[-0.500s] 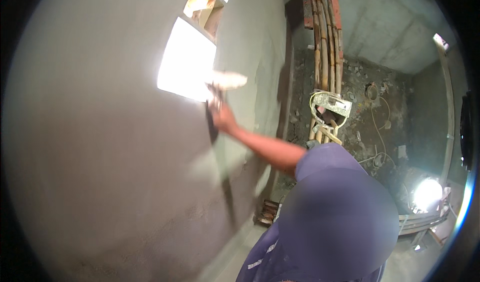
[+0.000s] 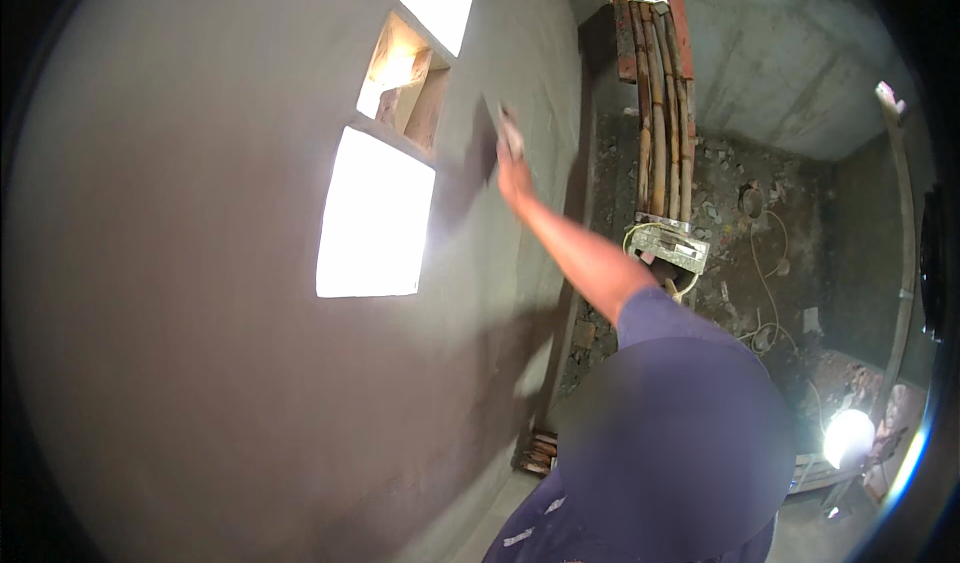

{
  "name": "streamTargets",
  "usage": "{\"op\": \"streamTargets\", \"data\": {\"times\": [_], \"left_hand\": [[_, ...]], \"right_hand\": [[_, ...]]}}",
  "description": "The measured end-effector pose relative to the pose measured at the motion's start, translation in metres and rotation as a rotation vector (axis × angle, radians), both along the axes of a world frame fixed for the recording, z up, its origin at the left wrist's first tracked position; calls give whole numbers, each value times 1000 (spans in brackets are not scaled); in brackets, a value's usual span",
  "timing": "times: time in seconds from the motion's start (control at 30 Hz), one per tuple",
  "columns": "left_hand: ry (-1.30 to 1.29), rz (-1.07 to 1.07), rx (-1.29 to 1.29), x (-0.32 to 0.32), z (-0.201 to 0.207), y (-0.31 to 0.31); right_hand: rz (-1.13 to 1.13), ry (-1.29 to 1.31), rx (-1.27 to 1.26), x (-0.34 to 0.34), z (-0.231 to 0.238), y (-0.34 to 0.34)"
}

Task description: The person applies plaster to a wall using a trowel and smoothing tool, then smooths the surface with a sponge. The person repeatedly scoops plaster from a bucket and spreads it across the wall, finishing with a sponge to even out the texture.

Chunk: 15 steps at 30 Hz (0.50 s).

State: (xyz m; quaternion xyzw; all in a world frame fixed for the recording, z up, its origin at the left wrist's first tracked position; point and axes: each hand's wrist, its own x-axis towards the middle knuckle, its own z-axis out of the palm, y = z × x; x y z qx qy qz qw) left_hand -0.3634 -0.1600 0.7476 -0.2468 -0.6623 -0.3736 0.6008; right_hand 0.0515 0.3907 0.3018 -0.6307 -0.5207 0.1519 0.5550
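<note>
My right arm reaches up from a purple sleeve to the grey plastered wall (image 2: 200, 243). The right hand (image 2: 514, 177) is closed round a flat trowel (image 2: 511, 133), seen almost edge-on, so its full shape is hidden. The trowel is at the wall surface, to the right of the wall openings; whether it touches is not clear. A dark shadow of hand and tool falls on the wall to its left. The bright lower opening (image 2: 376, 218) is below and left of the hand. My left hand is out of view.
Bamboo poles (image 2: 657, 113) run away beside the wall. A splattered container (image 2: 672, 245) with a pale rim rests at their near end. Rubble and a loose hose (image 2: 768, 273) lie on the floor. A bright lamp (image 2: 848, 438) glows at the lower right.
My right hand and the trowel have moved up and to the right, from the edge of the lower opening to the wall beside the openings. The view has shifted, so the openings appear lower.
</note>
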Motion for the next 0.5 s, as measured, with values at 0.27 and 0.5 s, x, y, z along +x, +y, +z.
{"op": "streamTargets", "data": {"times": [0.27, 0.5], "left_hand": [[-4, -38, -35, 12, -10, 53], [-38, -56, -40, 23, -13, 81]], "right_hand": [[91, 451, -370, 85, 132, 148], [625, 489, -457, -22, -3, -159]]}}
